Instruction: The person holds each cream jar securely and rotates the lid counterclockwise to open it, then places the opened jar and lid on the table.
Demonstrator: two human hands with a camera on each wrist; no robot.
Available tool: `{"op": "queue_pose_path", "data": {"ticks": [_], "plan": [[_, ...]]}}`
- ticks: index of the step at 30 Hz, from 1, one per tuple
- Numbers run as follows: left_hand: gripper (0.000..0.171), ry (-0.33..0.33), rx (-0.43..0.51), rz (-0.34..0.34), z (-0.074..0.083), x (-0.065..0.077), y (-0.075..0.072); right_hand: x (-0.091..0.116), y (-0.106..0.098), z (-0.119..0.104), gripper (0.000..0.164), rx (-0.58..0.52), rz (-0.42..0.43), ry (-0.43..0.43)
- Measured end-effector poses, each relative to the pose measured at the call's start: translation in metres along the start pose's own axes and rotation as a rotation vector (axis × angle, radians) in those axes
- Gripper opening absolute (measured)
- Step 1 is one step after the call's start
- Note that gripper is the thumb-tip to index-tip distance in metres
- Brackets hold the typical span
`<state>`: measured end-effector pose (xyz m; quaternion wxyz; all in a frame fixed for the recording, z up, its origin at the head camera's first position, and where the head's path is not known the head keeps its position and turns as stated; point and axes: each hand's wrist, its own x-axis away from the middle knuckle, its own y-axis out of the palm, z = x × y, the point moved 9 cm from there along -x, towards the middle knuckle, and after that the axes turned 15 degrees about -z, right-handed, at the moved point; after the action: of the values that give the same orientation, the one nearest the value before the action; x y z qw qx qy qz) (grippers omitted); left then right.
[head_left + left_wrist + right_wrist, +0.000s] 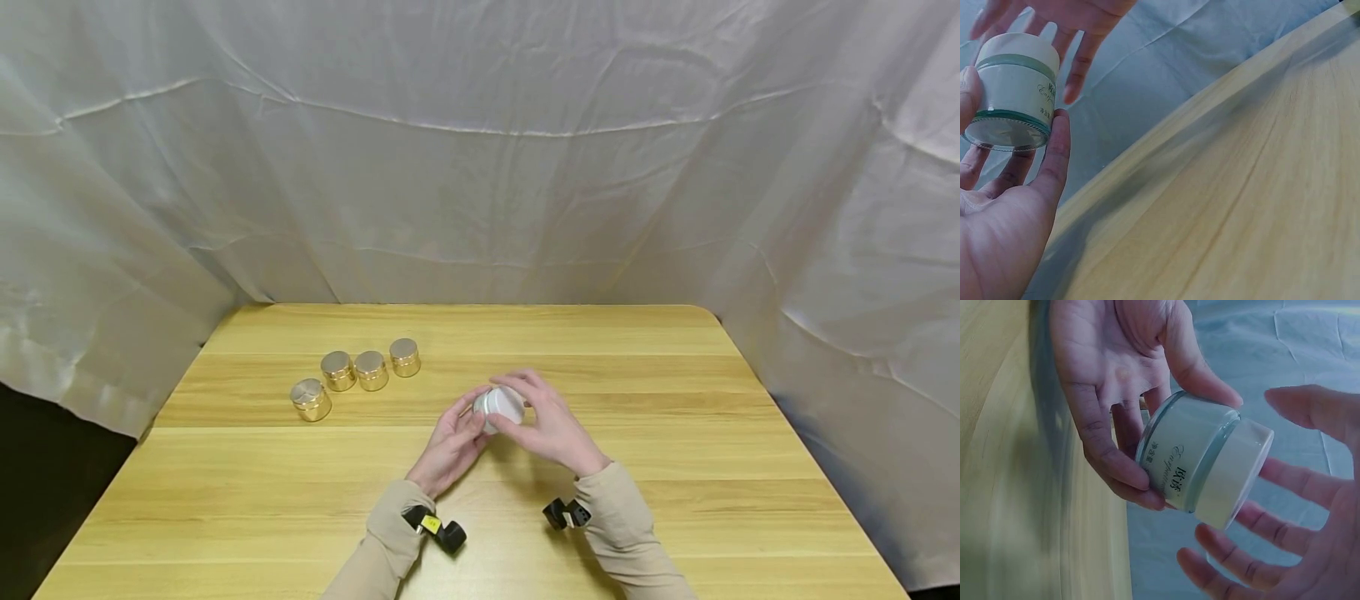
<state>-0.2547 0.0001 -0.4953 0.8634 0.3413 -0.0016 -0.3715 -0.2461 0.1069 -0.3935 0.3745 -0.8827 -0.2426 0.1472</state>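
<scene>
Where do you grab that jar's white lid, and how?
I'd probably take the white lid around its side wall, coming from the side of the right hand. The left hand holds the jar by its body, tilted so the lid faces that way, and the lid's round wall gives opposite edges to pinch.

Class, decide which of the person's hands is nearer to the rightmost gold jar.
Left. In the head view, the left hand, holding the white jar, is below and right of the gold jar; the right hand is farther right, by the white lid.
</scene>
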Motion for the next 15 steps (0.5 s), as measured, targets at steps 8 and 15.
{"op": "queue_pose_path", "data": {"ticks": [8,15], "plan": [[0.047,-0.003,-0.031,-0.007,0.0004,0.0004,0.0003,0.0007,-0.0003,0.0066,0.055,0.025,0.015,0.076],[0.041,-0.007,-0.016,0.009,0.0002,0.0004,-0.0003,0.0017,-0.0005,-0.0006,0.048,0.048,0.008,0.000]]}}
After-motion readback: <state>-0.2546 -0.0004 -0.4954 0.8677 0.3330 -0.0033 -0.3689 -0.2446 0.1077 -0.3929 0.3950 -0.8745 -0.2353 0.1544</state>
